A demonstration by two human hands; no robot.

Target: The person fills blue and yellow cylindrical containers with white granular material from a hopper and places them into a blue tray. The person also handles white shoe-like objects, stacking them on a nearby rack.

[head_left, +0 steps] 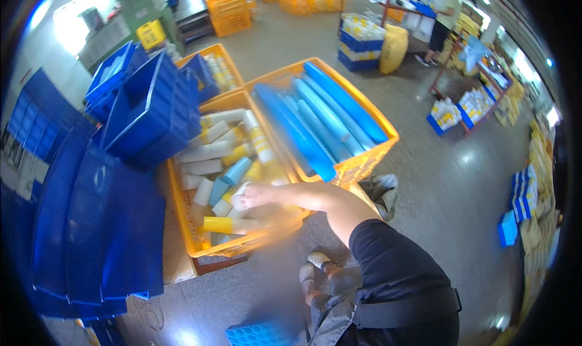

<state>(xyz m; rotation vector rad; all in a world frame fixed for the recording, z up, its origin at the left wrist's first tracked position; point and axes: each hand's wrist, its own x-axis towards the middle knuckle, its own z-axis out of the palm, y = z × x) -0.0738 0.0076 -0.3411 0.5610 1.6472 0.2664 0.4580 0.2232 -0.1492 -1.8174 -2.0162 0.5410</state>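
My right hand (253, 196) reaches in from the right, its fingers closed round a white tube-like piece (240, 201) inside an orange crate (189, 228). Motion blurs the hand slightly. Around it lie short white, yellow and pale-blue cylinders, among them a yellow-and-white piece (219, 225) and a light-blue piece (219, 190). Below my right forearm, a brownish smear crosses the crate's near right side. It may be my left hand (274, 220), but its fingers cannot be made out.
To the right, another orange crate (365, 162) holds long blue rolls (324, 117). Blue bins (148, 112) are stacked at left. My shoes (316, 262) stand on the grey floor near a blue honeycomb-like tray (259, 334). Farther back, a person (445, 18) stands by racks.
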